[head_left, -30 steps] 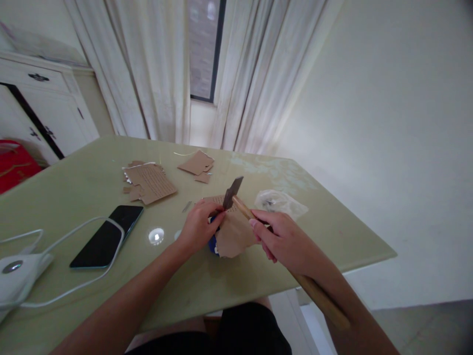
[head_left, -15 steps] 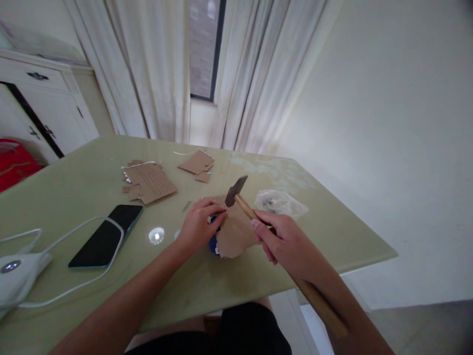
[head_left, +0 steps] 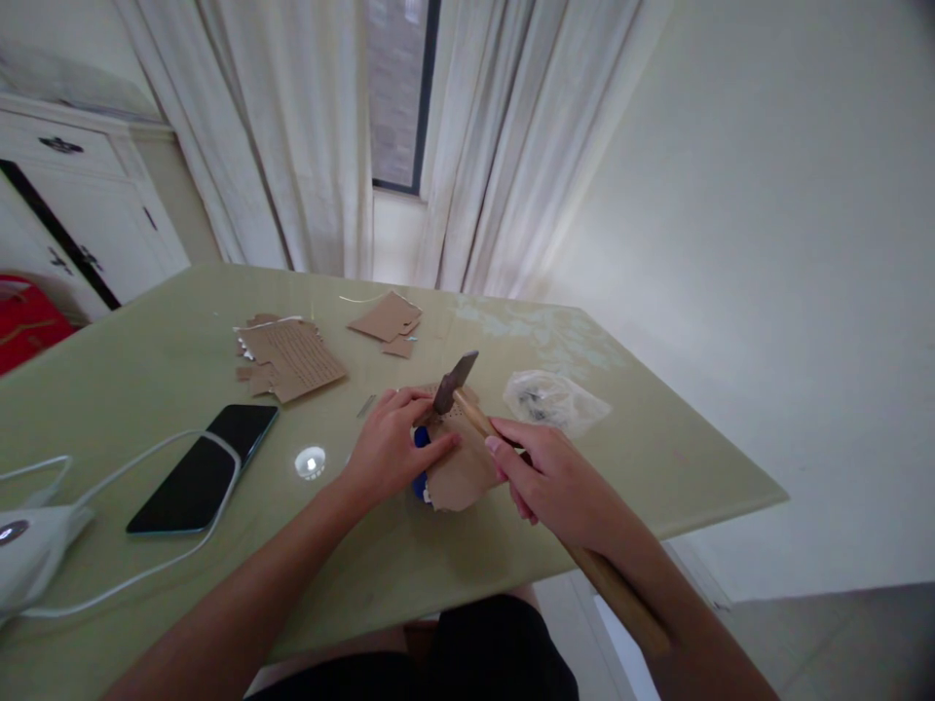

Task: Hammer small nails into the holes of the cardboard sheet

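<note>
My right hand (head_left: 537, 467) is closed around the wooden handle of a hammer (head_left: 473, 411). The dark metal head is low over the far left part of a brown cardboard piece (head_left: 462, 475), beside my left fingers. Rows of small holes show in the cardboard near the head. Under its left edge a blue object (head_left: 420, 458) peeks out, mostly covered. My left hand (head_left: 391, 438) rests at that edge, thumb stretched over the cardboard and fingers apart from it, by the hammer head. Whether a nail stands beneath the head is hidden.
A punched cardboard stack (head_left: 292, 358) and smaller cardboard pieces (head_left: 387, 316) lie farther back. A clear plastic bag (head_left: 559, 401) sits right of the hammer. To the left are a phone (head_left: 205, 472), a white cable (head_left: 131, 582) and a white device (head_left: 36, 555). The table's edge (head_left: 511, 582) is near me.
The hammer head has come slightly left and down toward the cardboard. My left thumb has moved away from the forefinger and now stretches across the cardboard; before, thumb and forefinger were close together.
</note>
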A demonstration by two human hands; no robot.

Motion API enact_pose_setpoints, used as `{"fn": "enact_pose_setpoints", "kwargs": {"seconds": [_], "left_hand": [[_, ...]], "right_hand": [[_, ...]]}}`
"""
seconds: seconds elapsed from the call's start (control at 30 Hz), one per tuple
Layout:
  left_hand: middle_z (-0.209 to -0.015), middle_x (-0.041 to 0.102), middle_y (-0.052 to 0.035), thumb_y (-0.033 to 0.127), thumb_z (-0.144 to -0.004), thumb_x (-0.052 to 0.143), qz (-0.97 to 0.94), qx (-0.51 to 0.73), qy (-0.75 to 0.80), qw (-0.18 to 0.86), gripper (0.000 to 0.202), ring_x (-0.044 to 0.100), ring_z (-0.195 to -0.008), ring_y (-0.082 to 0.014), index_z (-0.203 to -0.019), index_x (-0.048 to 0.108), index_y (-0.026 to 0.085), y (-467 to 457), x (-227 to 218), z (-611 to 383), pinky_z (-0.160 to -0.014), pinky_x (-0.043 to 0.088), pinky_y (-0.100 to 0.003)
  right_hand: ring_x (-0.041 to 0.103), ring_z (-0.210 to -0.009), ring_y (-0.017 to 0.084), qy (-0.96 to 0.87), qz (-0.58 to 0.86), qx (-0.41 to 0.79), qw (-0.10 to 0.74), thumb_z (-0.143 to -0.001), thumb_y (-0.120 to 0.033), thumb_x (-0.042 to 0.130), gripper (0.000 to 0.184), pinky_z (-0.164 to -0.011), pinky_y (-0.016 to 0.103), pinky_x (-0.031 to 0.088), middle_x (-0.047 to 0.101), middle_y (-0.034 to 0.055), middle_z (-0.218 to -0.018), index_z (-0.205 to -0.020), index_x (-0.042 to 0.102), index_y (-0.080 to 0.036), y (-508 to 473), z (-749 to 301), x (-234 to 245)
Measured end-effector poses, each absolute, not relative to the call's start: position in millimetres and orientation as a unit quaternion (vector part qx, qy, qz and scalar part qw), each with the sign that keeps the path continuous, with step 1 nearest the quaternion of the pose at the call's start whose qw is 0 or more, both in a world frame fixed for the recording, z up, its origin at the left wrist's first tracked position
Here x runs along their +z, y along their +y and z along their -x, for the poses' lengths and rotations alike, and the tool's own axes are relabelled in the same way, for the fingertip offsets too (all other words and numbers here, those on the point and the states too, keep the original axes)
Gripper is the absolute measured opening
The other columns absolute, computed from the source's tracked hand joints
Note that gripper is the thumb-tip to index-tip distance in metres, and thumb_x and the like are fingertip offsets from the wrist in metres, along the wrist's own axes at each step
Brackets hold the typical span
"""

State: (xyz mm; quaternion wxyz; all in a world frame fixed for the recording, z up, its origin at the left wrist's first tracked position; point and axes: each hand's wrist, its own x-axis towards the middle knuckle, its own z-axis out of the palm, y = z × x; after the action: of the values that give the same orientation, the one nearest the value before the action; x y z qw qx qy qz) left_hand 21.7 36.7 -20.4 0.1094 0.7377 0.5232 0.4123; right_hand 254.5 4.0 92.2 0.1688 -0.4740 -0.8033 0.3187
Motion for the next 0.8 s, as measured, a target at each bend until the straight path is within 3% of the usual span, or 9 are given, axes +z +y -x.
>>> {"fn": "enact_pose_setpoints", "kwargs": {"seconds": [0.17,0.33,0.4,0.53,0.63,0.8], "left_hand": [[-0.125,0.077,-0.0097,0.051,-0.091,0.082,-0.725,0.436,0.519,0.119,0.042,0.068,-0.114,-0.0315,-0.122,0.077,0.024,38,-19,-20,-0.105,0.051,-0.048],[-0.112,0.079,-0.0087,0.048,-0.104,0.056,-0.605,0.489,0.615,0.125,0.038,0.064,-0.079,-0.0222,-0.124,0.074,0.020,54,-22,7,-0.076,0.054,-0.037],[-0.107,0.080,-0.0083,0.040,-0.101,0.056,-0.582,0.438,0.679,0.087,0.032,0.066,-0.078,-0.0237,-0.119,0.074,0.021,61,-26,24,-0.078,0.054,-0.038],[-0.103,0.082,-0.0106,0.031,-0.099,0.054,-0.627,0.251,0.737,0.035,0.021,0.075,-0.102,-0.0325,-0.103,0.073,0.023,68,-35,50,-0.091,0.054,-0.042],[-0.099,0.081,-0.0117,0.039,-0.102,0.054,-0.631,0.153,0.759,0.054,0.024,0.077,-0.099,-0.0336,-0.097,0.071,0.022,66,-41,55,-0.083,0.054,-0.040],[-0.093,0.079,-0.0134,0.053,-0.100,0.058,-0.641,0.110,0.758,0.045,0.033,0.076,-0.096,-0.0363,-0.092,0.069,0.022,64,-46,53,-0.079,0.053,-0.041]], "right_hand": [[0.052,-0.040,0.010,-0.774,0.453,0.405,0.175,-0.111,-0.035,0.050,0.035,-0.046,0.022,0.041,0.054,-0.0067,-0.050,-0.079,0.056,-0.022,22,-264,90],[0.048,-0.038,0.007,-0.651,0.403,0.512,0.389,-0.098,-0.047,0.066,0.032,-0.037,0.022,0.036,0.058,-0.0052,-0.065,-0.083,0.063,-0.019,76,-260,63],[0.047,-0.037,0.007,-0.596,0.368,0.548,0.456,-0.089,-0.052,0.075,0.037,-0.035,0.023,0.033,0.058,-0.0061,-0.068,-0.100,0.071,-0.017,101,-253,44],[0.045,-0.037,0.006,-0.513,0.345,0.606,0.501,-0.080,-0.053,0.083,0.054,-0.034,0.022,0.031,0.057,-0.0072,-0.067,-0.117,0.076,-0.014,135,-242,3],[0.044,-0.038,0.006,-0.471,0.351,0.632,0.505,-0.081,-0.050,0.083,0.055,-0.034,0.022,0.030,0.056,-0.0072,-0.067,-0.122,0.077,-0.014,142,-242,-20],[0.043,-0.038,0.006,-0.431,0.364,0.661,0.494,-0.080,-0.047,0.082,0.053,-0.034,0.022,0.030,0.057,-0.0067,-0.067,-0.120,0.076,-0.013,144,-247,-35]]}}
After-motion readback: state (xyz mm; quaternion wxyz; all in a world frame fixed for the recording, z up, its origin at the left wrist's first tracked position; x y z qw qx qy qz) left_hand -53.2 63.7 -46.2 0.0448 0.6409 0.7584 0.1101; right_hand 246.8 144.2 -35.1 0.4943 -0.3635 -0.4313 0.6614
